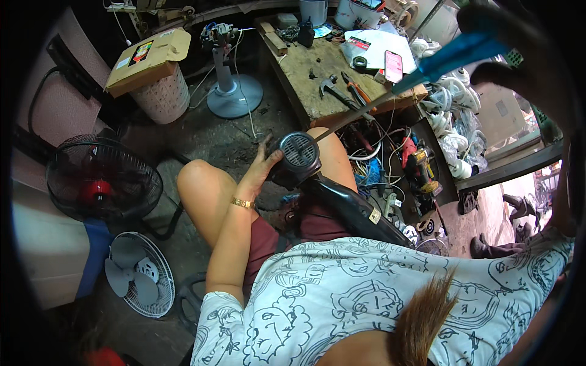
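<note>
A black fan motor housing (298, 152) with a round slotted end rests between my thighs. Its long black neck (348, 210) slopes down to the right across my lap. My left hand (262, 163) is closed around the housing's left side, and the far-side fingers are partly hidden. High at the right, close to the camera, my dark right hand (528, 61) grips the end of a screwdriver (436, 64) with a clear blue handle. The shaft slants down left, and its tip appears at the housing's right edge; whether it touches, I cannot tell.
Ahead stands a wooden workbench (293, 67) with a hammer (332, 88), pliers (357, 91), black tape (360, 62) and a phone (394, 66). A yellow drill (421, 171) lies right among cables. Fans (131, 274) and a grey fan stand (235, 97) are left.
</note>
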`<state>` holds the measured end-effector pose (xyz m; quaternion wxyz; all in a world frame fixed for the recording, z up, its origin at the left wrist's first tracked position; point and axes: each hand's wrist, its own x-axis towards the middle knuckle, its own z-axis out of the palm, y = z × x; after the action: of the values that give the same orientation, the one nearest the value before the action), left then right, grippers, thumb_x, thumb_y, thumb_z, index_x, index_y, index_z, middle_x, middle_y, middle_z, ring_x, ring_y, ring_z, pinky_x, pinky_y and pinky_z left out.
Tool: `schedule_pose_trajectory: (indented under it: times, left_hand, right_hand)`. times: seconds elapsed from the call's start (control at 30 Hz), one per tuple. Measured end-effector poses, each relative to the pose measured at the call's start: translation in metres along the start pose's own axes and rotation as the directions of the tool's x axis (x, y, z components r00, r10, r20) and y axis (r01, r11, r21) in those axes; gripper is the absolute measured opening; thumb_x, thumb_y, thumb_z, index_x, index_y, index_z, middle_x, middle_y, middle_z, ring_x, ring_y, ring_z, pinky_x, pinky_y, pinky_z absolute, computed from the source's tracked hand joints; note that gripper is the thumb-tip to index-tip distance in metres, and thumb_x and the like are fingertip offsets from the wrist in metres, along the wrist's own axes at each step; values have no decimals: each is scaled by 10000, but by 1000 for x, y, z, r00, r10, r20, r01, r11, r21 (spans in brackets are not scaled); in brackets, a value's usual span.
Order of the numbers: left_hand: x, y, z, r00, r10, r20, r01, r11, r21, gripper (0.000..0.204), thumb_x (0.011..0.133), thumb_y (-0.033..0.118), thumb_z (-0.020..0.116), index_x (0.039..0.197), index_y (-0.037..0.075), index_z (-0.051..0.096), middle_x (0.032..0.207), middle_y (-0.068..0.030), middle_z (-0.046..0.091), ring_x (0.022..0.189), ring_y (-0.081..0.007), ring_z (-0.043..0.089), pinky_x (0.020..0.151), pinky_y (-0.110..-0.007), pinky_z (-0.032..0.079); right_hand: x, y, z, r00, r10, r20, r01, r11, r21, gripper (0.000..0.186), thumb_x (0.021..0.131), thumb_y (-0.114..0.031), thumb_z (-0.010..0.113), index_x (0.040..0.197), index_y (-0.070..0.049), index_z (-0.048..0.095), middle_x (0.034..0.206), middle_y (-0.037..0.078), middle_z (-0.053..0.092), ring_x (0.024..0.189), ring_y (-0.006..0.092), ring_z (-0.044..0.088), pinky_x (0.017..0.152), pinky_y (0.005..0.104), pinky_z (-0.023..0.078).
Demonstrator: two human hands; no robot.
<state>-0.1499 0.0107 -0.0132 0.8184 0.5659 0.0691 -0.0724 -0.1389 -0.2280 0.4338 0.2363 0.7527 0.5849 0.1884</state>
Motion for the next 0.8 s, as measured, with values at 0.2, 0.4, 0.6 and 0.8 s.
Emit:
schedule_pose_trajectory:
  times: [0.2, 0.4, 0.6, 0.8]
  left_hand:
    - [-3, 1, -7, 999, 23, -43, -20, 996, 83, 1037, 814, 558, 715, 1545, 71, 165, 1513, -201, 310, 1413, -288, 290, 1147, -378, 251]
    - [4, -5, -1, 999, 29, -35, -26, 996, 85, 1040, 811, 603, 690, 1545, 70, 180, 1529, -212, 288, 1428, -297, 271, 1157, -387, 232]
    - [7, -5, 0, 1000, 21, -16, -21, 1000, 16, 1057, 804, 659, 657, 1543, 66, 187, 1541, -220, 265, 1434, -302, 264, 1160, -393, 222]
    - [10, -5, 2, 999, 36, -32, -35, 999, 32, 1071, 798, 640, 677, 1541, 54, 175, 1527, -221, 287, 1425, -300, 280, 1155, -392, 235]
  right_hand:
    - [4, 3, 6, 1000, -8, -20, 8, 1000, -10, 260, 853, -214, 678, 1045, -87, 558, 937, 79, 619, 823, 188, 649, 774, 333, 531]
    - [12, -10, 10, 1000, -11, 25, 13, 997, -71, 214, 835, -216, 689, 989, -106, 590, 922, 67, 619, 821, 176, 642, 777, 332, 520]
    - [17, -20, 12, 999, -19, 50, 26, 988, -152, 169, 816, -218, 700, 933, -125, 622, 908, 54, 619, 819, 164, 635, 780, 331, 510]
    - [26, -43, 31, 993, -102, 62, 117, 926, -360, 125, 798, -221, 712, 877, -144, 654, 893, 42, 618, 817, 152, 628, 782, 330, 500]
